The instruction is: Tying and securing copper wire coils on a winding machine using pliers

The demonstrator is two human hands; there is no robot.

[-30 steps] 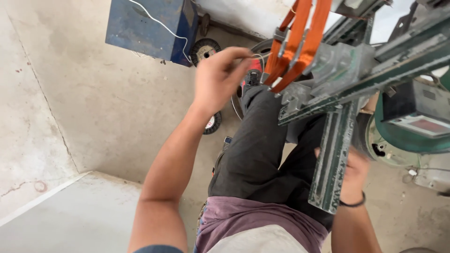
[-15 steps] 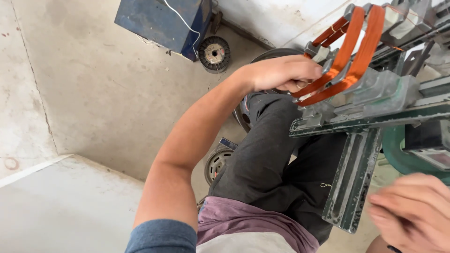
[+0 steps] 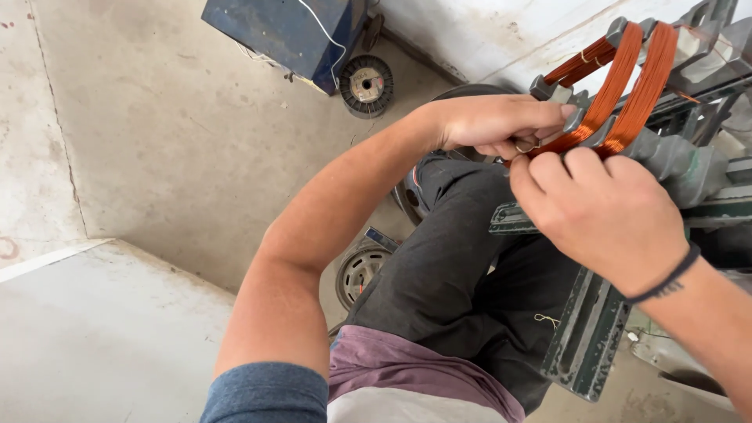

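Right hand (image 3: 607, 215) up from the lower right corner of the view since half a second ago, now on the coils next to the left hand (image 3: 489, 125). Left barely moved along the coils.

Scene, big to small: concrete floor (image 3: 157, 141); grey metal winding frame (image 3: 595, 337) across the lap, stepped former at its top; blue box (image 3: 290, 31) on the floor at the far edge; two wire spools, one by the box (image 3: 366, 84), one by the knee (image 3: 359, 270); two orange copper wire coils (image 3: 619, 86) looped over the former, upper right of view.

Doing it well, judging by the frame: keep turns bunched and flat, no single strand pulled out of the bundle, one hand steadying while the other works, no scraping enamel on the former's edges.

Left fingers (image 3: 540, 117): curled, closed loosely around the lower end of the coils where they leave the former; thumb hidden. Something thin and ring-like at the fingertips, too small to identify.

Right fingers (image 3: 548, 176): bent down onto the same coil end, tips touching or pinching the wire; actual grip hidden behind the knuckles, so pinched or just pressing cannot tell. Black band on that wrist.
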